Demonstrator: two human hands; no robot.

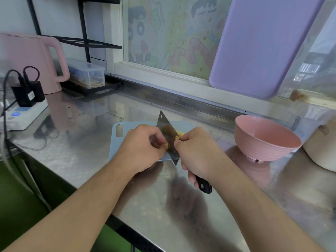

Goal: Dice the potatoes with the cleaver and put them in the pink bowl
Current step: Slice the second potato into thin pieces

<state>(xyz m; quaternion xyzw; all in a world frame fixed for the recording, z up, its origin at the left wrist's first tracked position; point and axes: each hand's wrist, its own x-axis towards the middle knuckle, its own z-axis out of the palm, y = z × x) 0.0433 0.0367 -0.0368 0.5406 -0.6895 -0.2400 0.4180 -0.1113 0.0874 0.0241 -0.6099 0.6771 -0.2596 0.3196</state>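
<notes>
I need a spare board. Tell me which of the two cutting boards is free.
The purple cutting board, propped upright against the window. The blue cutting board lies flat under both hands and the cleaver.

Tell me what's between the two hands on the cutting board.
In the head view, the cleaver blade stands between the left hand and right hand, over the blue cutting board.

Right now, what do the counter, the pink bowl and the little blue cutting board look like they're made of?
Counter: looks like stainless steel, brushed and shiny; it mirrors the bowl and the kettle.
Pink bowl: matte, with fine ridges round the outside and no glaze shine; probably plastic or a fibre composite, though ceramic cannot be ruled out.
Cutting board: thin, pale blue, smooth, with a moulded handle slot; most likely plastic.
</notes>
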